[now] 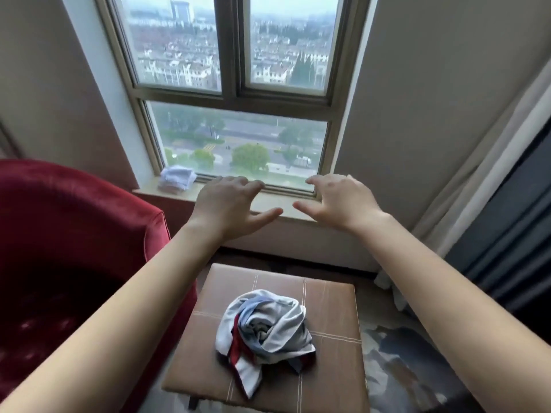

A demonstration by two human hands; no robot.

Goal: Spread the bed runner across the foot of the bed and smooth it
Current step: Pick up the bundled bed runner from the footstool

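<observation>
In front of the window, both hands are held out at arm's length with fingers (250,186) spread and slightly curled, gripping nothing. The left hand (229,204) and right hand (340,201) hover palms down, near each other but apart, level with the sill (167,195) and not clearly touching it. Below the forearms, well short of the hands, a crumpled cloth (265,326) in grey-white with red bands lies bunched on a brown stool (334,296); I take it to be the runner, though that is a judgement. A red chair (74,222) stands to the left, a dark curtain (507,228) to the right, and a folded white cloth (177,177) sits on the sill. No bed is in view. The task looks barely begun: the runner is not yet picked up. Next, the hands would need to drop to the stool, find the cloth's edges and carry it to the bed.
</observation>
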